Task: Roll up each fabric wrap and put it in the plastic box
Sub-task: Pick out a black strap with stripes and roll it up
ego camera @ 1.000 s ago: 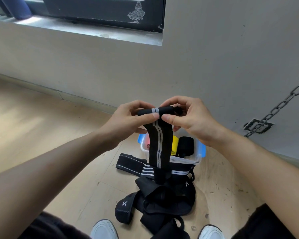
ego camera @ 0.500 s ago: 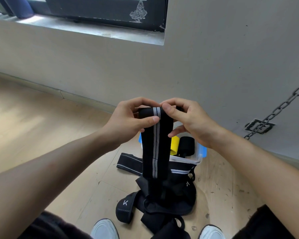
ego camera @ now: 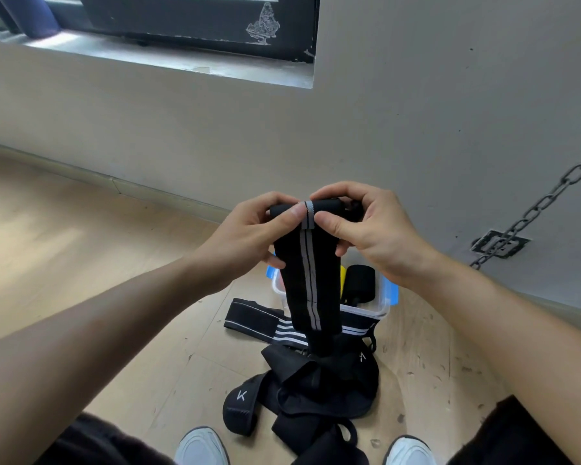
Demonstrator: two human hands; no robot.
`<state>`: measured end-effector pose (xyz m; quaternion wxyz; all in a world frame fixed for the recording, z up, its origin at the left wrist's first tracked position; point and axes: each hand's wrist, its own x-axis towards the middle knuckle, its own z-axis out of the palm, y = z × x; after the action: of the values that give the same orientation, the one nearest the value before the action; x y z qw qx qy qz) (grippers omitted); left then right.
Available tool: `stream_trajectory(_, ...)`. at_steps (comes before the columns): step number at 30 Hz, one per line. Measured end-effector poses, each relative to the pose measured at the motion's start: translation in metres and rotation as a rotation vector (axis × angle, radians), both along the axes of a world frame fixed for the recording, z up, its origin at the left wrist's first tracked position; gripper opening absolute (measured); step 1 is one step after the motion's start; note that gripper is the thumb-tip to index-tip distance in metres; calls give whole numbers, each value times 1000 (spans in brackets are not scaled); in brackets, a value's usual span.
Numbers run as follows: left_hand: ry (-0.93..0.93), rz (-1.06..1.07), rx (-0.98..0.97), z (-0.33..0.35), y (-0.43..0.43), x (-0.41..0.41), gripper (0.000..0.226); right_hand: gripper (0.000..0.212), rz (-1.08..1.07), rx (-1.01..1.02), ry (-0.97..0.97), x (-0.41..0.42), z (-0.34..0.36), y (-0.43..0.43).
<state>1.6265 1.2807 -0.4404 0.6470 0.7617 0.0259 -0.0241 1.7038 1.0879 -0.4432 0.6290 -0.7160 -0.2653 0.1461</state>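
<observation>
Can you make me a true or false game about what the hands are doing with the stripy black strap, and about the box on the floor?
1. The left hand and the right hand both pinch the rolled top of the striped wrap. True.
2. The plastic box has nothing in it. False: a yellow roll and a black roll lie inside.
3. The wrap's loose end hangs down to the pile of black wraps on the floor. True.
4. The chain hangs on the person's left. False: it is on the right, by the wall.
</observation>
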Motion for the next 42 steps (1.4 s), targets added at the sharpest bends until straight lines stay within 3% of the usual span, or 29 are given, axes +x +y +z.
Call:
stream_trajectory(4,-64,47,15,-2,1,-1,16,24,38,9,53,-1,2,0)
stream_trajectory(7,-111,73,-8,-1,2,-3,25,23,50,-14,154,-2,4,1)
stream_trajectory(10,-137,102,-47,1,4,-5,33,37,79,-39,253,-1,4,4)
stream_trajectory(14,-126,117,-52,1,4,-4,38,34,67,-54,198,0,2,5)
stream_trajectory(21,55,5,-39,5,6,-2,40,16,33,43,162,2,0,2)
stream_trajectory(26,102,41,-56,9,2,-3,44,21,30,77,124,1,0,1)
stream_trajectory(32,35,108,-61,8,3,-4,22,26,55,51,156,2,4,-1)
stream_trajectory(35,-12,103,-67,9,2,-6,24,23,70,-6,228,2,7,-1)
stream_trajectory(38,-64,110,-62,9,3,-6,27,36,102,-63,269,2,7,-1)
stream_trajectory(42,-79,111,-86,9,3,-5,30,34,115,-16,245,2,6,-1)
